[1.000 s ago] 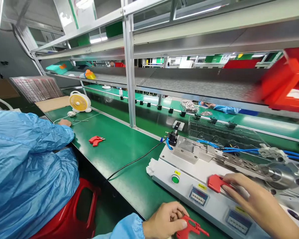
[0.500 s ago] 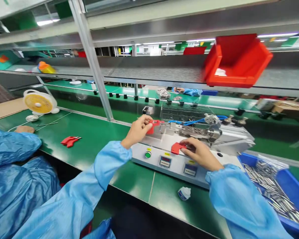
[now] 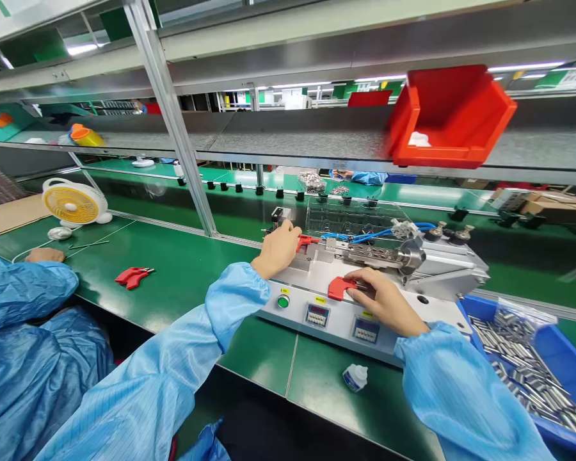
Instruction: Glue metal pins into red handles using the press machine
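Note:
My left hand [image 3: 278, 250] is at the left end of the bench machine [image 3: 312, 275], its fingers curled around the rear of a red plastic piece [image 3: 308, 241] seated in the metal fixture. Part of that piece is hidden behind the hand. My right hand [image 3: 388, 299] pinches a second red pistol-shaped plastic piece [image 3: 338, 288] between thumb and fingers, low over the machine's front top edge. To its right, a metal cylinder unit [image 3: 446, 259] with blue air tubes [image 3: 374, 234] sits on the machine. A green button [image 3: 283, 301] and two counters show on the front panel.
Two red pieces [image 3: 133, 276] with metal tips lie on the green bench at left, near a co-worker's blue sleeve [image 3: 24, 285]. A small white bottle [image 3: 355, 377] stands in front. At right is a blue bin [image 3: 569, 358] of metal rods. A red bin [image 3: 454, 157] sits overhead.
My left hand has shifted slightly right and turned over the red piece in the fixture, its fingers now curled more behind it. My right hand keeps its piece almost in place.

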A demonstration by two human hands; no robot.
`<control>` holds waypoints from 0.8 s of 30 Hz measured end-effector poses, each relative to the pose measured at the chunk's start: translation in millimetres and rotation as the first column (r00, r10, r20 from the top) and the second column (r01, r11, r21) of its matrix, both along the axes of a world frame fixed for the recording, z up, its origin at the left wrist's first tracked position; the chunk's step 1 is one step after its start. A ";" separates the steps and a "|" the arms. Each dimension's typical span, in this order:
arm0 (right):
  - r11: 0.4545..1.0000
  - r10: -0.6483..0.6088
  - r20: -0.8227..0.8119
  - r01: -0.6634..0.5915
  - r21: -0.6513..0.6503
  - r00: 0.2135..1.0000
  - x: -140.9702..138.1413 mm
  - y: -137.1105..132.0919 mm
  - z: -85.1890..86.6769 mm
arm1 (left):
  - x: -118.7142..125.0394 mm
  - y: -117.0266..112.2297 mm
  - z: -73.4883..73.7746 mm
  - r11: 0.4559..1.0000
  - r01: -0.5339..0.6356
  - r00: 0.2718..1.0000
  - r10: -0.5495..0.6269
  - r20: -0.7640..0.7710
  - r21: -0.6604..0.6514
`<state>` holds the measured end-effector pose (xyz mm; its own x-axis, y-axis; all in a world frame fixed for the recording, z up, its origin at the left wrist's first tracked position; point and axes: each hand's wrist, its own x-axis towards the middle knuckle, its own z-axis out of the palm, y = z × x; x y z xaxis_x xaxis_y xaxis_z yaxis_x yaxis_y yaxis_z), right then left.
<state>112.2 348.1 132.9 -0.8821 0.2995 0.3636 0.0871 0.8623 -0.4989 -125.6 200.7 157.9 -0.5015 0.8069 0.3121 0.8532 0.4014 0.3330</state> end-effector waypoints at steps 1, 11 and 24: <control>1.000 0.000 -0.001 0.000 -0.001 1.000 0.1 0.3 0.1 | 1.2 0.7 1.1 1.000 0.016 0.999 -0.016 -0.042 0.004; 1.000 0.008 -0.056 -0.008 0.006 0.998 -3.3 15.2 -2.2 | 9.0 15.3 9.5 0.995 0.048 0.957 -0.069 -0.283 -0.082; 0.999 -0.022 -0.050 0.024 0.035 0.998 -4.8 16.9 -6.2 | 2.7 -2.5 -13.5 0.989 0.136 0.963 -0.120 -0.241 0.050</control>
